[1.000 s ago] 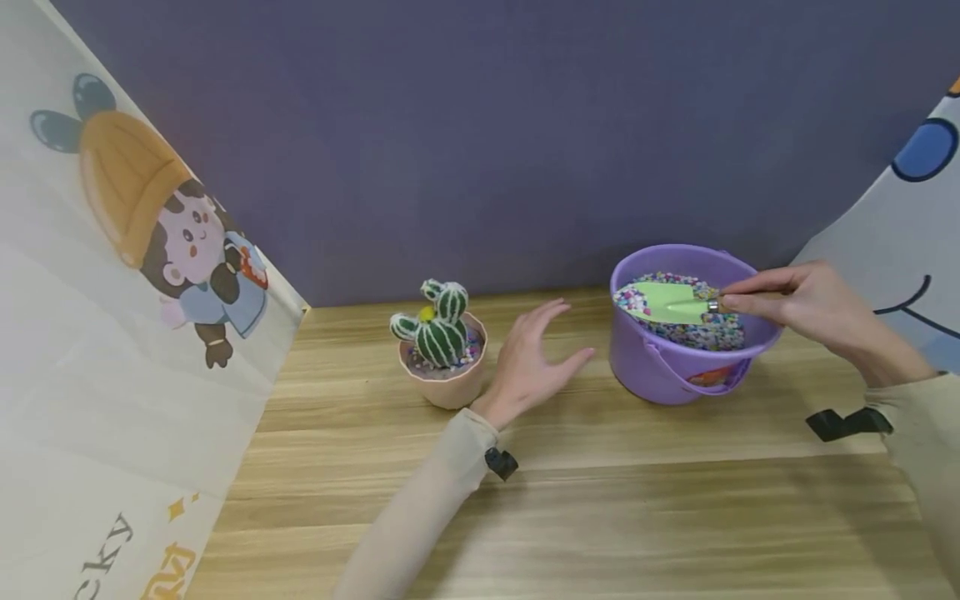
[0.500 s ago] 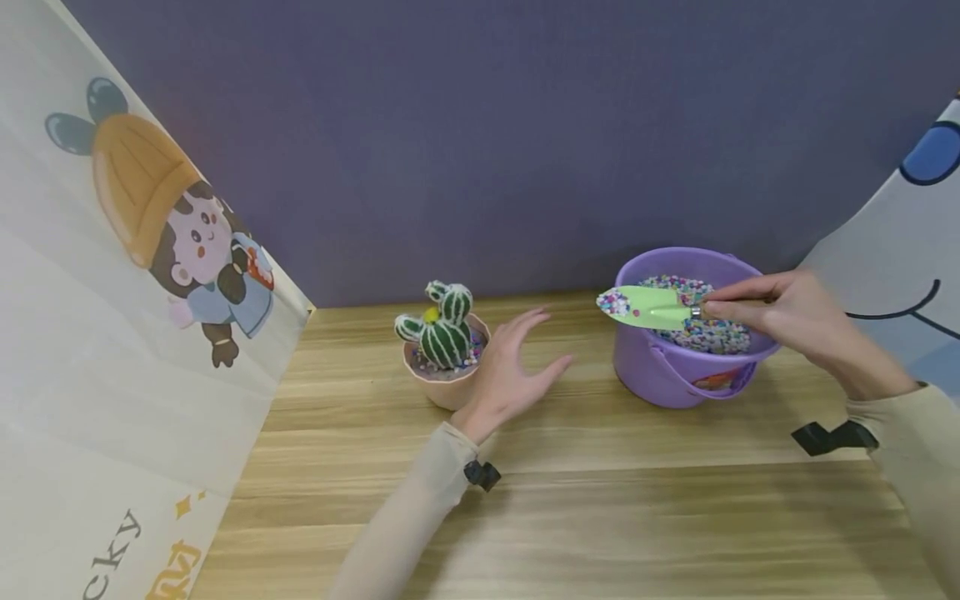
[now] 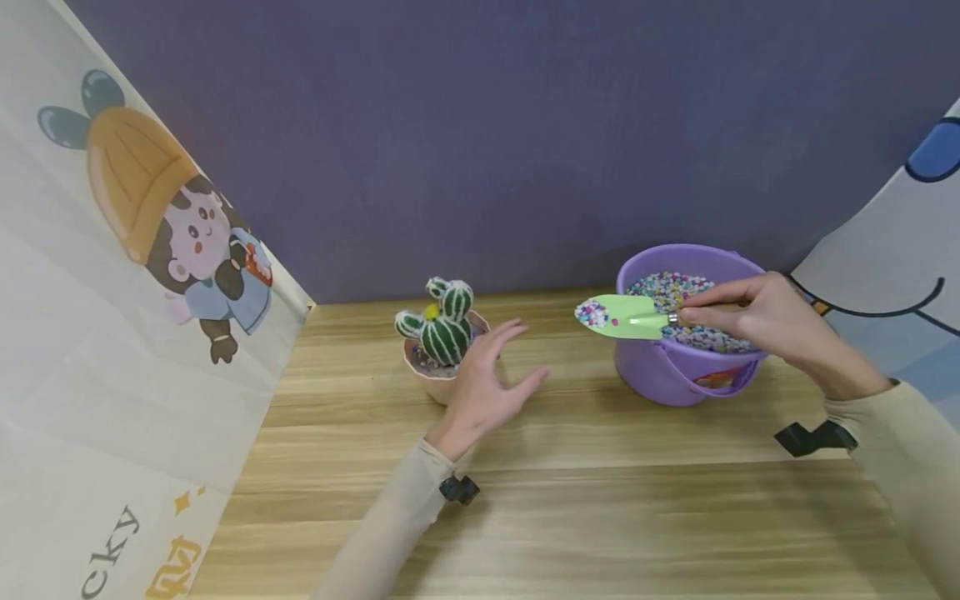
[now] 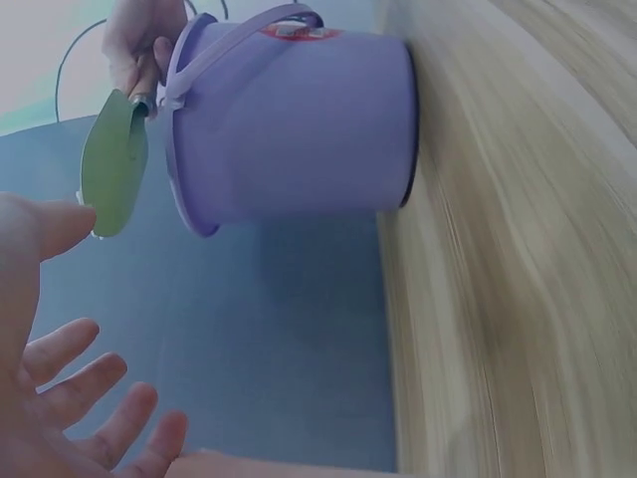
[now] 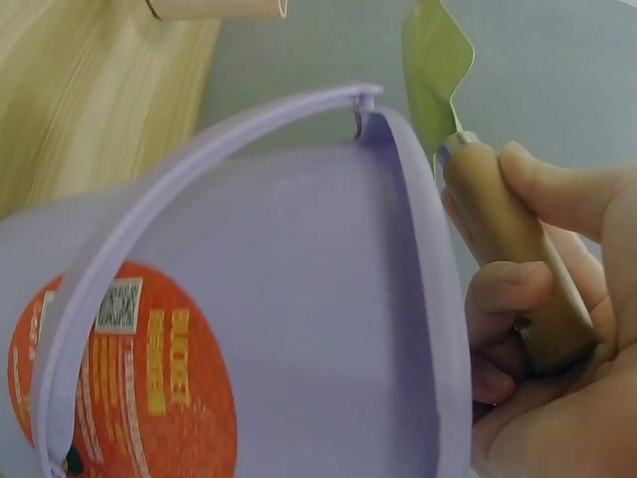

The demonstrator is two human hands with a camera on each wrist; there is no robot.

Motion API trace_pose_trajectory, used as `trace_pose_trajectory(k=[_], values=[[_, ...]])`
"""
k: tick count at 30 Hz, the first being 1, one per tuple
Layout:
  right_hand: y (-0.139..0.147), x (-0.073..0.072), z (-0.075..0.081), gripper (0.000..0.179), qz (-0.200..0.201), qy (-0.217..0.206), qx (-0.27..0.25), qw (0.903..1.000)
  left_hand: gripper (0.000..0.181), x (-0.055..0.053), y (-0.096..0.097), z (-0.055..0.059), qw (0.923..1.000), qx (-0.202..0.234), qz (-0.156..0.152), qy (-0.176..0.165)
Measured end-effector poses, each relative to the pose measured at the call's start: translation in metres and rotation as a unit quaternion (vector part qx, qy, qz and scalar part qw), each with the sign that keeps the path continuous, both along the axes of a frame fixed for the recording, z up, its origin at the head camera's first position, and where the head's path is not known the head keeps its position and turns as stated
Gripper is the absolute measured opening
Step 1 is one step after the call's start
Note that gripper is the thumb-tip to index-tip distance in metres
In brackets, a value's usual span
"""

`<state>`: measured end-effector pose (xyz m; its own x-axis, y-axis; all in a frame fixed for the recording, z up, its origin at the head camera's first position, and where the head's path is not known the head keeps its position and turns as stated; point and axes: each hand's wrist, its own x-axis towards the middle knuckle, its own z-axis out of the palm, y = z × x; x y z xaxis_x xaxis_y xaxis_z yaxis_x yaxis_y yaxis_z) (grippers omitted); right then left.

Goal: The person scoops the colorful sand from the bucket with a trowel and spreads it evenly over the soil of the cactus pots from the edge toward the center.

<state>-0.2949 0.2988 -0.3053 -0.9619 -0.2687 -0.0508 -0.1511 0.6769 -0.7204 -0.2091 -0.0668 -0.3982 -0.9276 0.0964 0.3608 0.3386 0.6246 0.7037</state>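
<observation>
My right hand (image 3: pixel 765 321) grips the wooden handle (image 5: pixel 508 239) of a small garden trowel with a light green blade (image 3: pixel 630 317). A little heap of coloured beads (image 3: pixel 592 313) lies at the blade's tip. The trowel is held level over the left rim of a purple bucket (image 3: pixel 660 375), its tip out past the rim. Inside the bucket are many more small coloured beads (image 3: pixel 675 287). My left hand (image 3: pixel 480 392), fingers spread and holding nothing, is beside a knitted green cactus (image 3: pixel 446 337) in a pale pink pot (image 3: pixel 438 387), partly covering the pot.
Everything stands on a wood-grain table (image 3: pixel 570 517). A dark blue-grey panel (image 3: pixel 525 150) rises behind it. A white sheet with a cartoon figure (image 3: pixel 202 233) borders the left side, and another printed sheet (image 3: pixel 885 242) the right. The bucket's handle (image 5: pixel 129 229) hangs down at its front.
The trowel with its beads has moved left, from above the bucket's middle to beyond its left rim. My left hand has drifted left and nearer me, now overlapping the pot.
</observation>
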Motion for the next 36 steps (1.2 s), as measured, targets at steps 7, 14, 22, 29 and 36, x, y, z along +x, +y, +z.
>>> trace_pose_trajectory(k=[7,14,22,29,36], values=[[-0.017,0.006,0.001,0.039,0.009,0.003,-0.02,0.9998,0.062,0.009,-0.013,-0.005,0.9986,0.015,-0.001,0.052],[-0.031,0.01,0.003,0.031,0.011,0.018,-0.042,0.9989,0.043,0.012,-0.034,-0.012,0.9877,0.043,-0.023,0.148],[-0.046,0.014,-0.003,0.026,0.056,0.043,-0.048,0.9964,0.024,0.02,-0.07,-0.029,0.9757,0.066,-0.022,0.208],[-0.062,0.016,-0.004,0.024,0.077,0.039,-0.047,0.9952,0.021,0.021,-0.098,-0.034,0.973,0.083,-0.006,0.215],[-0.078,0.023,-0.002,0.023,0.087,0.026,-0.049,0.9946,0.016,0.023,-0.13,-0.052,0.9766,0.094,0.085,0.174]])
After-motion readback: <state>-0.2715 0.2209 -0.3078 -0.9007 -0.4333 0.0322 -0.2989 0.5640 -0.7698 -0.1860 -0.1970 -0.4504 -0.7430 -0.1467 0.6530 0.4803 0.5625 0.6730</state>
